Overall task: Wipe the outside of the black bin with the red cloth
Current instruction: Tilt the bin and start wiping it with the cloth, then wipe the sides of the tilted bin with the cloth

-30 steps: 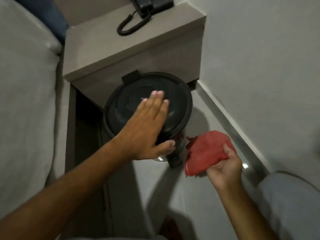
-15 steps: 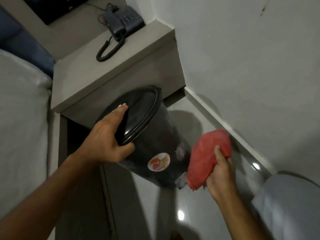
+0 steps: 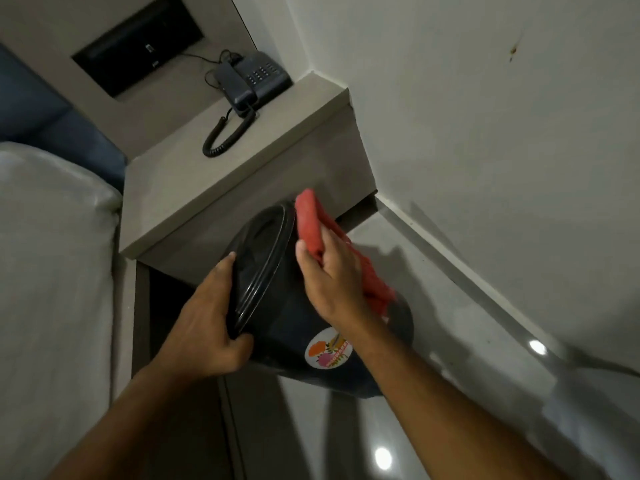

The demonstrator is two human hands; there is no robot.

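The black bin [image 3: 287,317] is tipped over to the left, its lid facing left and its side turned up, with a round coloured sticker on the side. My left hand [image 3: 207,327] grips the rim of the lid. My right hand [image 3: 332,275] presses the red cloth [image 3: 313,223] flat against the upper side of the bin, just right of the lid. Part of the cloth hangs past my fingers toward the bin's base, which is partly hidden by my right forearm.
A grey bedside table [image 3: 214,178] stands right behind the bin, with a black telephone [image 3: 254,83] and its coiled cord on top. A white mattress [image 3: 52,271] lies at the left. A white wall [image 3: 485,133] and skirting close the right side; glossy floor lies below.
The bin went from upright to tipped left, with my left hand moving from the lid top to its rim. My right hand brought the cloth from beside the bin onto its upper side.
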